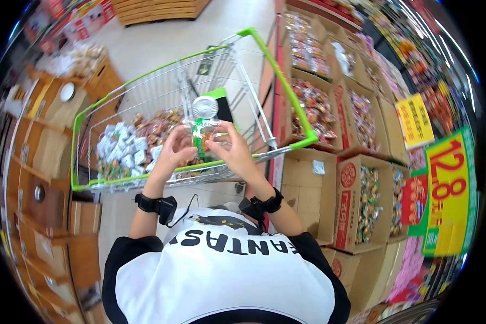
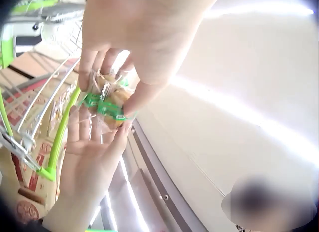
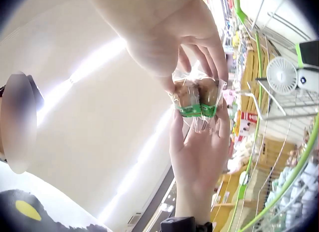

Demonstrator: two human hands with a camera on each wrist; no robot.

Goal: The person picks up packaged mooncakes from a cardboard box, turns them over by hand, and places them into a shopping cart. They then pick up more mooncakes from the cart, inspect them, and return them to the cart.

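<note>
Both hands hold a small clear-wrapped snack packet (image 1: 202, 137) with a green printed band, above the shopping cart. Brown rounded pieces show through its film in the right wrist view. My left hand (image 1: 175, 148) pinches one side between thumb and fingers. On the opposite side, my right hand (image 1: 235, 151) grips the packet with thumb and fingertips at its edge. Below them, the wire cart has a green rim (image 1: 284, 81). White wrapped packets (image 1: 121, 148) and brownish packets (image 1: 156, 123) lie heaped in it. A small white fan (image 1: 205, 108) appears just beyond the packet.
Cardboard boxes of wrapped snacks (image 1: 314, 110) line the right side, with a large yellow price sign (image 1: 448, 189) farther right. Wooden shelving (image 1: 48, 202) stands on the left. Pale tiled floor (image 1: 146, 32) shows beyond the cart, near a wooden stand (image 1: 159, 11).
</note>
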